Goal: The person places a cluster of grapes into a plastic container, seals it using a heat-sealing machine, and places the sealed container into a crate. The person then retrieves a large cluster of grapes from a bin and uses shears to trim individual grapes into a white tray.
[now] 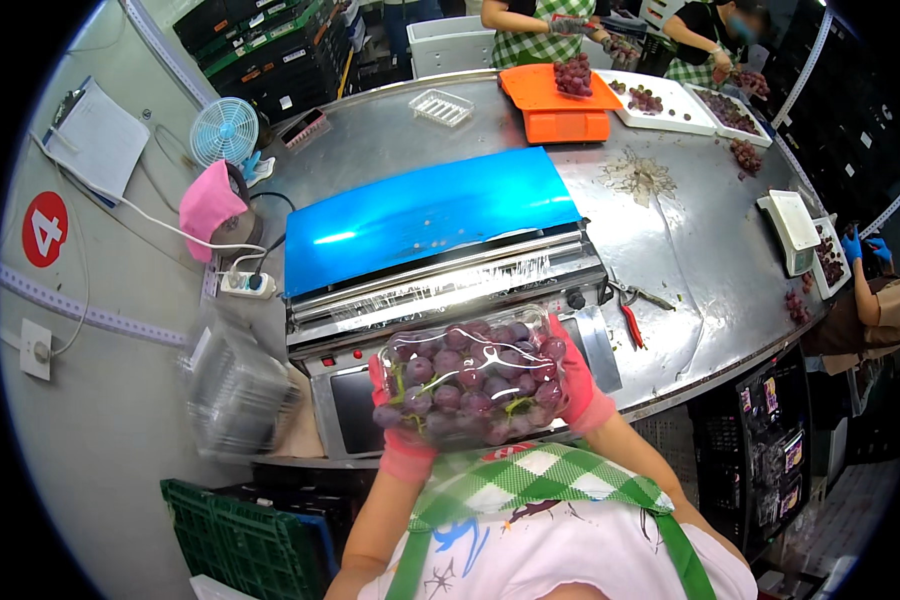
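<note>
A clear plastic tray of red grapes (472, 379), with shiny film over its top, is held up close to my apron. My left hand (401, 420), in a pink glove, grips its left end, and my right hand (577, 386), gloved alike, grips its right end. Most of the fingers are hidden behind and under the tray. Just beyond the tray stands a film wrapping machine (450, 289) with clear film across its rollers and a blue cover (427, 214). Red-handled pruning shears (631, 322) lie to the right of the machine on the metal table (667, 262).
Stacked clear trays (236, 390) stand at the left, near a power strip (247, 284) and a fan (225, 131). An orange scale (562, 105) bears grapes at the far side. A white scale (791, 229) stands right. Co-workers (540, 34) handle grapes across the table.
</note>
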`<state>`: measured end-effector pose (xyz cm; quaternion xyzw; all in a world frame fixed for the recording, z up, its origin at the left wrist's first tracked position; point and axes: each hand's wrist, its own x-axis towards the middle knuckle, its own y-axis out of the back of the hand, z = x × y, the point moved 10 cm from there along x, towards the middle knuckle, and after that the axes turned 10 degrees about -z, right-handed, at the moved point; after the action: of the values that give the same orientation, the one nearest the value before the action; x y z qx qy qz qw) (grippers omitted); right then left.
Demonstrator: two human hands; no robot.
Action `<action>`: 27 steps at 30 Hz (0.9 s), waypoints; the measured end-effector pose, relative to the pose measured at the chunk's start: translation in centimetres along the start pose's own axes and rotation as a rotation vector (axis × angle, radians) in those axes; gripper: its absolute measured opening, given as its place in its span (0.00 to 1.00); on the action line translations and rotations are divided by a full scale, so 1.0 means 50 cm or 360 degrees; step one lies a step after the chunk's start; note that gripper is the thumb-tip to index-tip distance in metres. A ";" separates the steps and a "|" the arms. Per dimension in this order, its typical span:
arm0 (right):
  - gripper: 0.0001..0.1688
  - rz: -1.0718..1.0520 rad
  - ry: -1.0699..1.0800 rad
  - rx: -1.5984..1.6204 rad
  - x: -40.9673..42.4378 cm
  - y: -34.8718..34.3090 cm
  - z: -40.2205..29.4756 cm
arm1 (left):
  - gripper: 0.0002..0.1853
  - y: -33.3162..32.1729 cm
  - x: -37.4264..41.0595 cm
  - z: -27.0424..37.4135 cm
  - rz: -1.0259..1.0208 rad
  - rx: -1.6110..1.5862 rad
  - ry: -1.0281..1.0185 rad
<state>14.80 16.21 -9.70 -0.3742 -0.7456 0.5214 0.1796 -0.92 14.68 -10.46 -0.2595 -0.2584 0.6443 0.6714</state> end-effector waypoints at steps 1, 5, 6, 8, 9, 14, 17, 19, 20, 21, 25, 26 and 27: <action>0.36 -0.0047 0.0050 0.0005 -0.001 -0.008 0.000 | 0.30 0.004 0.000 -0.002 -0.0003 -0.0092 0.0002; 0.38 -0.0325 0.0937 -0.0553 -0.040 -0.071 -0.075 | 0.32 -0.014 -0.009 -0.002 -0.0158 -0.0568 0.0044; 0.39 -0.0188 0.0798 -0.0466 -0.038 -0.048 -0.066 | 0.32 -0.076 -0.016 0.021 -0.0478 -0.0700 0.0032; 0.40 -0.0092 0.0627 -0.0190 -0.028 -0.059 -0.048 | 0.30 -0.100 -0.027 0.044 -0.0650 -0.0570 -0.0151; 0.40 -0.0040 0.0544 -0.0047 -0.026 -0.068 -0.038 | 0.28 -0.066 -0.035 0.040 -0.0500 -0.0316 -0.0308; 0.41 -0.0847 0.0117 0.0495 -0.038 -0.108 0.003 | 0.22 -0.046 -0.038 0.045 -0.0112 -0.0060 -0.0335; 0.37 -0.1085 0.0257 0.1475 -0.063 -0.070 0.023 | 0.21 -0.167 -0.035 0.094 -0.0389 -0.0012 -0.0290; 0.36 -0.1030 0.0340 0.1587 -0.063 -0.026 0.033 | 0.21 -0.159 -0.027 0.093 -0.0304 0.0270 -0.0410; 0.36 -0.0975 0.0357 0.1439 -0.061 -0.026 0.032 | 0.21 -0.153 -0.024 0.092 -0.0257 0.0415 -0.0464; 0.36 -0.0908 0.0361 0.1239 -0.057 -0.027 0.032 | 0.21 -0.147 -0.021 0.093 -0.0211 0.0560 -0.0518; 0.35 -0.0694 0.0446 0.0615 -0.040 -0.039 0.017 | 0.21 -0.180 -0.038 0.115 -0.0135 0.1413 -0.0770; 0.35 -0.0661 0.0455 0.0541 -0.035 -0.039 0.021 | 0.21 -0.180 -0.037 0.106 -0.0175 0.1244 -0.0655; 0.35 -0.0634 0.0460 0.0487 -0.030 -0.040 0.025 | 0.21 -0.183 -0.037 0.098 -0.0212 0.1076 -0.0542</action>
<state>14.20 13.94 -8.19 -0.2594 -0.6837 0.5236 0.4372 2.37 12.58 -0.65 0.1046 -0.1554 0.6820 0.7070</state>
